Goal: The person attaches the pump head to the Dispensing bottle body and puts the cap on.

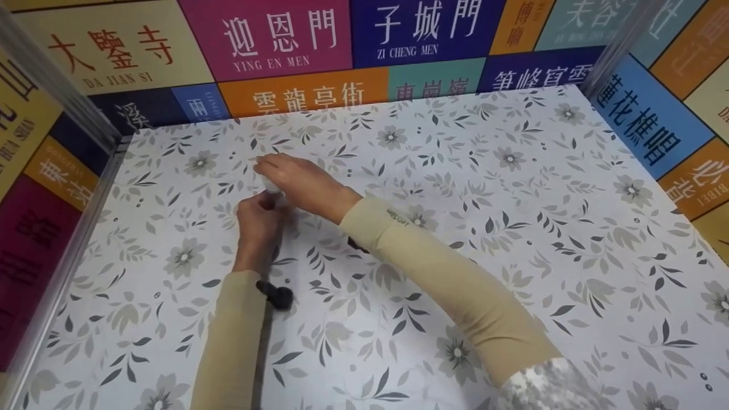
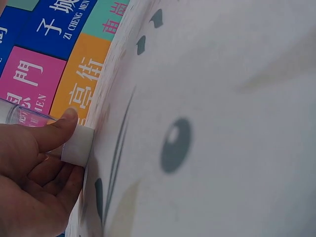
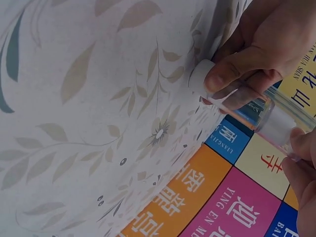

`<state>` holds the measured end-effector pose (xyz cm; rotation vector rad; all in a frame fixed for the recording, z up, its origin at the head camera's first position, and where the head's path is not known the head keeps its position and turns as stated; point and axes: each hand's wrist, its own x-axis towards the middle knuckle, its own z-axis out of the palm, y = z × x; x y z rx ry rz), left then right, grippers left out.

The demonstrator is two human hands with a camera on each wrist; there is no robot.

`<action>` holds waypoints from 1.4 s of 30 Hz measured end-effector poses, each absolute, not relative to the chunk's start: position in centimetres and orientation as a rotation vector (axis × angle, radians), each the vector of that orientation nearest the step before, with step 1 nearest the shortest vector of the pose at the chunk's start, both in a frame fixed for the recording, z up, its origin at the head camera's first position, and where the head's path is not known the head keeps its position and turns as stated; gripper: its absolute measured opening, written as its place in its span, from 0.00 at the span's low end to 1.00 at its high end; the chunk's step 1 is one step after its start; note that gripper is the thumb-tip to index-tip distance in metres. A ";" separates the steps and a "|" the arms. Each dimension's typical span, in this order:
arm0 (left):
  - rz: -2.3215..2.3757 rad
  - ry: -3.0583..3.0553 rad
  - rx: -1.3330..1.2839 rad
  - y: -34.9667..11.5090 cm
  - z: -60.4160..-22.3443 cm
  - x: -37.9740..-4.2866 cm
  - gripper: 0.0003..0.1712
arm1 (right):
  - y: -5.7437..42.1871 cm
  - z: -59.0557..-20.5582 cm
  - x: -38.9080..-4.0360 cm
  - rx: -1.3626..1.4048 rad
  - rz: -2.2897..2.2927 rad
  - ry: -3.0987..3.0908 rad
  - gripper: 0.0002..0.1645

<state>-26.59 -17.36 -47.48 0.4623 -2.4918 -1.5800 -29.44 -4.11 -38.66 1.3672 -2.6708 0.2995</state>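
My left hand (image 1: 258, 223) holds a clear bottle (image 3: 247, 109) low down, thumb and fingers around its white end (image 2: 79, 146), which stands right at the tabletop. Seen in the right wrist view, the bottle's upper end has a white part (image 3: 277, 127) inside a clear cover. My right hand (image 1: 310, 185) is above the left one, and its thumb and fingertips (image 3: 297, 140) pinch that clear upper end. From the head camera, only a small whitish piece of the bottle (image 1: 272, 187) shows between the two hands.
A white table covering (image 1: 512, 239) with grey leaves and flowers lies under both arms. Colourful panels (image 1: 285, 40) with printed characters stand along the back and sides. Each wrist bears a small black device, the left one (image 1: 279, 296) plainly visible.
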 end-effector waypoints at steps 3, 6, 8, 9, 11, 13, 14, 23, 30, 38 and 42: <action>-1.599 -2.489 0.469 -17.4 -47.4 -26.7 0.08 | -4.2 -38.6 -29.4 1.335 0.312 -2.693 0.31; -1.601 -2.482 0.455 -17.4 -47.5 -26.6 0.10 | -4.3 -38.7 -29.4 1.323 0.326 -2.689 0.30; -1.571 -2.490 0.434 -17.4 -47.5 -26.6 0.10 | -4.2 -38.8 -29.4 1.326 0.344 -2.674 0.30; -1.550 -2.494 0.423 -17.3 -47.5 -26.5 0.09 | -4.2 -38.9 -29.4 1.325 0.365 -2.669 0.30; -1.522 -2.502 0.403 -17.3 -47.6 -26.5 0.09 | -4.1 -39.0 -29.4 1.326 0.421 -2.660 0.30; -1.511 -2.508 0.393 -17.2 -47.7 -26.5 0.09 | -4.0 -39.0 -29.3 1.318 0.450 -2.670 0.31; -1.512 -2.511 0.394 -17.2 -47.7 -26.6 0.08 | -4.0 -38.9 -29.2 1.316 0.455 -2.675 0.30; -1.533 -2.492 0.403 -17.5 -47.6 -26.4 0.02 | -4.6 -38.4 -28.8 1.276 0.352 -2.780 0.33; -1.512 -2.504 0.447 -17.8 -47.5 -25.9 0.04 | -5.6 -38.7 -29.0 1.230 0.566 -2.805 0.35; -1.521 -2.524 0.496 -17.1 -47.0 -25.6 0.07 | -5.1 -39.9 -28.7 1.212 0.588 -2.746 0.33; -1.514 -2.554 0.508 -16.9 -46.5 -25.7 0.09 | -4.7 -40.8 -28.5 1.215 0.571 -2.661 0.36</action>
